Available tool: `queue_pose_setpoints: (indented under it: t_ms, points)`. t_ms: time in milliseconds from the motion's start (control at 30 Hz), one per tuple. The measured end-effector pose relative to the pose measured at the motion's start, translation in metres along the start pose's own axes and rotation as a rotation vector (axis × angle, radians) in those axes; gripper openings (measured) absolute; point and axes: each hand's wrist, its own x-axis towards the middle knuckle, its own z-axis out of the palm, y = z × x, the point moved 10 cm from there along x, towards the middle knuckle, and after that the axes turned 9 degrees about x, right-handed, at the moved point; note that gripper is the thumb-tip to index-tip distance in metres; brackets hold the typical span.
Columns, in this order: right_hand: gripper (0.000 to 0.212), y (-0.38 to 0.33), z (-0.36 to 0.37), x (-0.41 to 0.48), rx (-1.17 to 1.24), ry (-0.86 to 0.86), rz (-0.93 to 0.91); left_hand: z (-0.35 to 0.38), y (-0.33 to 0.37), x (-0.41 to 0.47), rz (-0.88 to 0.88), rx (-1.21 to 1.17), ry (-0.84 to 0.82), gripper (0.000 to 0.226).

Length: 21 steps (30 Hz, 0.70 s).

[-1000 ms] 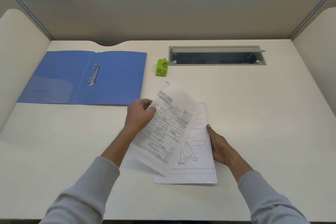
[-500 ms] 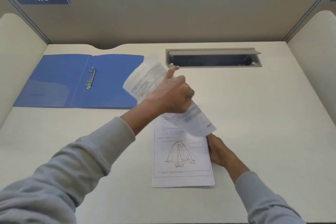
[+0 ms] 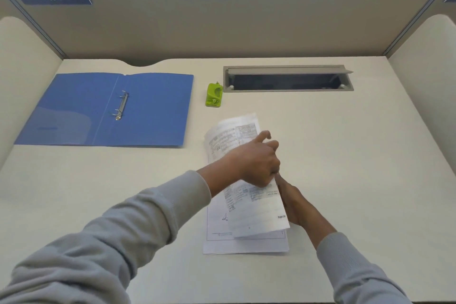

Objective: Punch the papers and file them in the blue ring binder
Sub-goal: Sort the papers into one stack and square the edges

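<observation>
The blue ring binder (image 3: 148,108) lies open on the left of the desk, its metal rings (image 3: 121,106) showing at the spine. A small green hole punch (image 3: 213,95) stands right of it. My left hand (image 3: 254,163) is shut on a printed sheet (image 3: 256,207), holding it over the paper stack (image 3: 244,244) at the middle of the desk. My right hand (image 3: 293,202) lies along the stack's right edge, partly hidden behind the held sheet; its grip cannot be made out.
A grey cable tray (image 3: 287,78) with its lid raised is set into the desk at the back right. Beige partition walls (image 3: 222,24) close off the back and both sides.
My left hand has swung the printed sheet from up near the binder back down and to the right, over the stack. The right hand has stayed at the stack's right edge.
</observation>
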Motion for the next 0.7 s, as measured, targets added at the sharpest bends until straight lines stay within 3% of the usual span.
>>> queue_pose_setpoints:
  t_ms: [167,233,367,500,600,700]
  points:
    - [0.023,0.001,-0.003,0.004,-0.02,0.064,-0.002,0.035,0.042,0.014,0.101,0.035,-0.015,0.034]
    - [0.033,0.001,-0.003,0.001,0.06,0.086,-0.009,0.044,0.053,0.017,0.11,0.055,0.009,0.03]
    - [0.075,0.001,-0.007,0.0,0.149,0.122,0.003,0.059,0.058,0.015,0.053,0.066,0.064,0.024]
    - [0.099,0.004,-0.008,0.001,0.14,0.115,0.038,0.069,0.056,0.011,-0.016,0.015,0.103,0.019]
    - [0.103,0.005,-0.007,0.003,0.107,0.096,0.034,0.076,0.053,0.009,-0.068,-0.134,0.133,0.02]
    - [0.085,0.003,0.003,0.0,0.11,0.007,0.029,0.078,0.041,0.001,-0.191,-0.459,0.204,0.036]
